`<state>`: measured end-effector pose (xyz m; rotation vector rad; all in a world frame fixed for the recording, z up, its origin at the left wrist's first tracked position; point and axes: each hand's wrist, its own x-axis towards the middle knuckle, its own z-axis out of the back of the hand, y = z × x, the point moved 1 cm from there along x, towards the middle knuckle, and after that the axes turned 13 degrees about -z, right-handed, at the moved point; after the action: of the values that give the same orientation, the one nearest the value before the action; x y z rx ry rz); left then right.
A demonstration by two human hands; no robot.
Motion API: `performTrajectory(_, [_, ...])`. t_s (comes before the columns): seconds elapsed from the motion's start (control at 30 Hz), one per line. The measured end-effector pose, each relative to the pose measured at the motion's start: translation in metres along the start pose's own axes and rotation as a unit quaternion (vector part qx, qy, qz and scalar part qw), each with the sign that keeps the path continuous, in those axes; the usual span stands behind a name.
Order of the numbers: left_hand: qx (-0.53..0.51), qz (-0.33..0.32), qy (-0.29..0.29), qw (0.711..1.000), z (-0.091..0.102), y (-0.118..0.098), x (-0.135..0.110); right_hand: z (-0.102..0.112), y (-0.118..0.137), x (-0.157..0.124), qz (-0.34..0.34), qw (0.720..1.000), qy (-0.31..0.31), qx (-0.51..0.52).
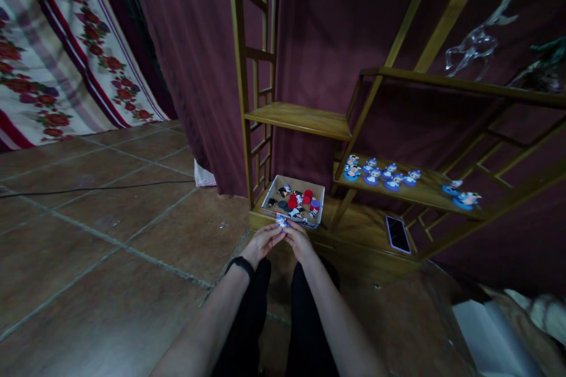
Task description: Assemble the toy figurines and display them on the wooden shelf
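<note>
Black trousers (pixel 305 330) and two bare forearms fill the bottom of the view. A dark wristband (pixel 240 265) sits on the left wrist.

The left hand (pixel 264 242) and right hand (pixel 300 242) meet fingertip to fingertip at the front edge of the lowest shelf (pixel 362 224). Between them is a small figure (pixel 282 222), blue and white, its detail too small to read. The fingers (pixel 273 237) of both hands are drawn together and pinch the figure from either side. It is held in the air just over the near rim of a cardboard box (pixel 269 193).

The box stands at the left end of the lowest shelf. It holds a jumble of red, black and white pieces that cannot be told apart individually. A phone (pixel 398 234) lies flat on the same shelf, to the right of the box.

On the middle shelf (pixel 424 189), a row of blue figures (pixel 381 174) stands near the left end, and two more (pixel 460 195) stand toward the right edge.

How much of the held figure the fingers cover cannot be told. The pale items at the lower right corner of the view are blurred and cut off.
</note>
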<state>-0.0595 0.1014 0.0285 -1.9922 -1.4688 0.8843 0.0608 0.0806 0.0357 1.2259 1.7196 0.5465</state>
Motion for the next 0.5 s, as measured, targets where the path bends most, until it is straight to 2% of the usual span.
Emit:
performTrajectory(0.2, [0.039, -0.012, -0.006, 0.999, 0.001, -0.003, -0.002, 0.001, -0.003, 0.005, 0.063, 0.991, 0.017, -0.119])
performTrajectory(0.5, [0.075, -0.046, -0.019, 0.996, 0.001, 0.002, 0.001, 0.006, -0.012, 0.021, 0.149, 0.973, -0.027, -0.173])
